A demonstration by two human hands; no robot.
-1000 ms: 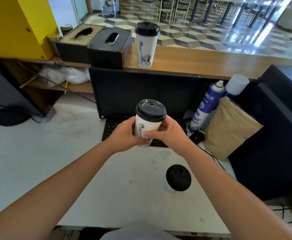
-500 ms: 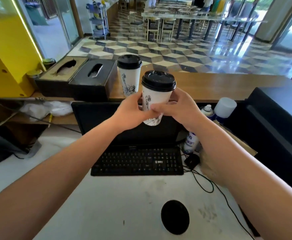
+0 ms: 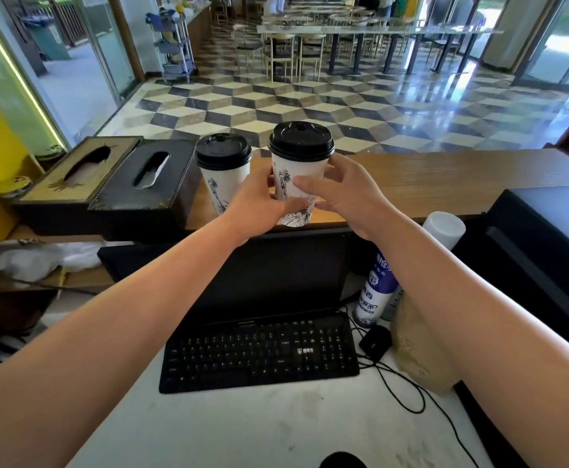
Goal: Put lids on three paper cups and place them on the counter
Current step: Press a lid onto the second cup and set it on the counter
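The left hand (image 3: 259, 211) and right hand (image 3: 344, 194) clasp a white, ink-sketched paper cup (image 3: 295, 184). Its black lid (image 3: 301, 141) is seated. It stands just right of a matching lidded cup (image 3: 221, 170) on the wooden counter (image 3: 445, 177).

Landmark: the monitor (image 3: 276, 271). Behind and above it runs the bench (image 3: 445, 177). On the bench stand a lidded cup (image 3: 222, 173), and just right of it, a second lidded cup (image 3: 298, 170) between the left hand (image 3: 259, 207) and right hand (image 3: 347, 194). Two tissue boxes (image 3: 117, 184) sit left of the cups. Before the monitor lies a keyboard (image 3: 259, 356); right of the monitor, a spray can (image 3: 376, 292) and mouse (image 3: 376, 342).
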